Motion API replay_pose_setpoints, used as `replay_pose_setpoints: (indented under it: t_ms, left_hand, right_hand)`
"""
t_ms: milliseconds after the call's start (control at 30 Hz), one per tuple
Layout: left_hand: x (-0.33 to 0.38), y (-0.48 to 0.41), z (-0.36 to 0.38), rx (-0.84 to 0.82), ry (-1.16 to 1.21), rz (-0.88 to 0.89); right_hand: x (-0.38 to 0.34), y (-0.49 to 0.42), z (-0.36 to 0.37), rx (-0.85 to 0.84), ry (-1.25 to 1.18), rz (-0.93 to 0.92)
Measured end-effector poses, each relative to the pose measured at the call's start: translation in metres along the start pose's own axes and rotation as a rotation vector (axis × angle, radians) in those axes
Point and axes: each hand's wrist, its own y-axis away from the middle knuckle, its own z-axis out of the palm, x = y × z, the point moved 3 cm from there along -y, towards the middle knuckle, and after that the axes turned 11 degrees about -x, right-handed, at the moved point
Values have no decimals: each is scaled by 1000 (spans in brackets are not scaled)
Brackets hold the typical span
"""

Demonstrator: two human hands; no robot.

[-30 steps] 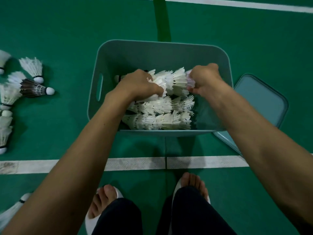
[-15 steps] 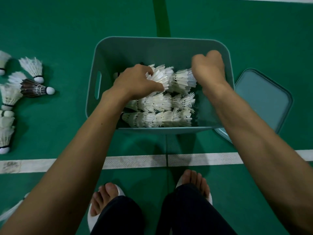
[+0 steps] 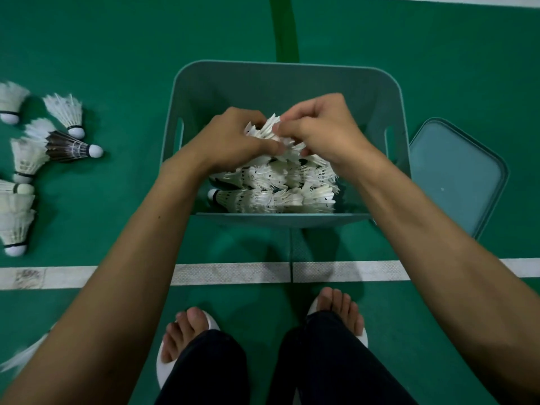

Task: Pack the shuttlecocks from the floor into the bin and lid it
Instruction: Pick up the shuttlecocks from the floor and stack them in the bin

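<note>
A teal bin [image 3: 280, 74] stands on the green court floor, with rows of white shuttlecocks [image 3: 271, 194] lying in its near half. Both my hands are inside the bin above the top row. My left hand [image 3: 233, 138] and my right hand [image 3: 321, 127] meet in the middle, fingers curled round a bunch of white shuttlecocks [image 3: 267, 130] held between them. The bin's teal lid [image 3: 455, 176] lies flat on the floor to the right. Several loose shuttlecocks lie on the floor at the left, among them a dark-feathered one [image 3: 70, 147] and a white one [image 3: 67, 112].
A white court line [image 3: 233, 273] runs across in front of the bin. My feet in white slippers [image 3: 187, 340] stand just behind that line. One more shuttlecock [image 3: 23, 355] lies at the lower left edge. Bare green floor lies beyond the bin.
My right hand has moved left from the bin's right wall to meet my left hand in the middle. Both now hold the top bunch of shuttlecocks together.
</note>
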Motion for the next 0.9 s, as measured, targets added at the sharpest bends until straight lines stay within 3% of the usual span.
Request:
replay_pose_setpoints:
  t_ms: [167,333,600,733,900]
  left_hand:
    - [-5,11,-9,71,-12,-16]
    - [-4,24,-28,422,20,-27]
    - [-8,34,-33,577,31,-2]
    - [-8,42,-36,705,197,16]
    - [-5,37,-33,573,217,-18]
  right_hand:
    - [3,5,-8,28,-209,136]
    - [15,13,7,-92,-362,344]
    - [16,6,18,-128,-432,378]
    - [20,4,-1,-171,-264,375]
    - [14,-12,44,-200,74,344]
